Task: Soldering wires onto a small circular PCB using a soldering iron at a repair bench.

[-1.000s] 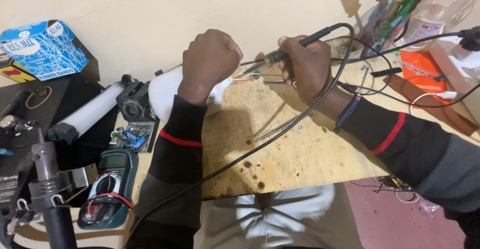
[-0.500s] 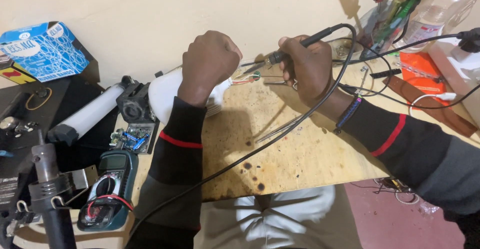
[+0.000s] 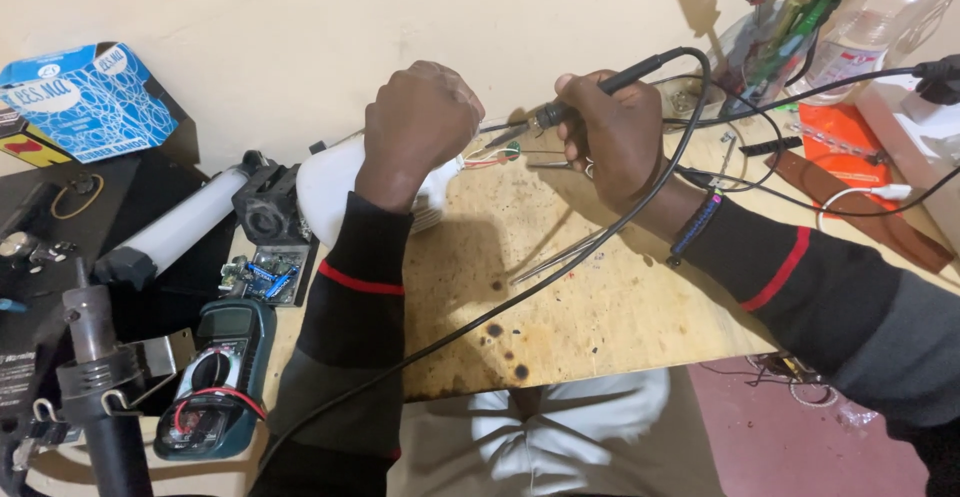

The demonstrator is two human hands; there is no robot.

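Observation:
My right hand (image 3: 612, 132) grips a black soldering iron (image 3: 600, 87) like a pen, its tip pointing left at a small bunch of coloured wires (image 3: 492, 157). My left hand (image 3: 420, 122) is closed in a fist over a white bulb-shaped housing (image 3: 328, 192), next to those wires; what it pinches is hidden. The iron's black cable (image 3: 560, 267) loops over my right wrist and runs down across the stained wooden board (image 3: 600, 317). Metal tweezers (image 3: 560, 254) lie on the board under my right forearm.
A teal multimeter (image 3: 215, 382), a small circuit board (image 3: 258, 275) and a white tube lamp (image 3: 180, 227) sit at left. A black hot-air tool (image 3: 95, 387) stands at lower left. A blue box (image 3: 85, 102) leans on the wall. Bottles, screwdrivers, orange packet and cables crowd the right.

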